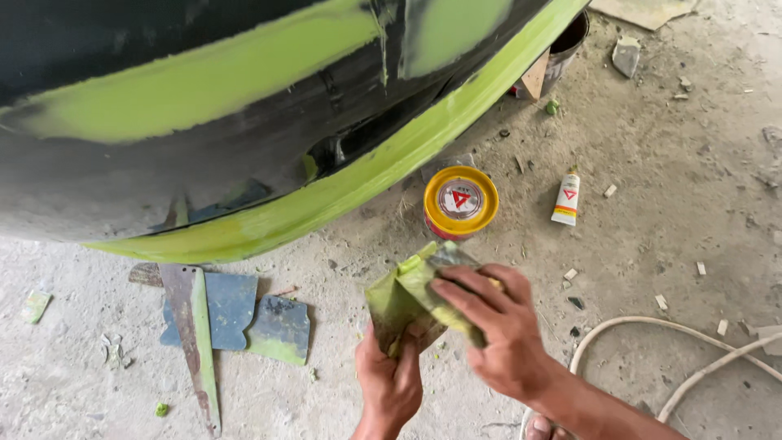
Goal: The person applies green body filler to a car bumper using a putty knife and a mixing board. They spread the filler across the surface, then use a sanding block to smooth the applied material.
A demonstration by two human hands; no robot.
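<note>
The floor is rough grey concrete, dusty and littered with small chips and flecks of green filler. A round tin with a yellow lid stands on it just below the edge of the bodywork, and a small white tube lies near it to the right. Further left, flat blue scraper blades smeared green lie beside a long rusty strip. A pale hose curves across the lower right corner.
</note>
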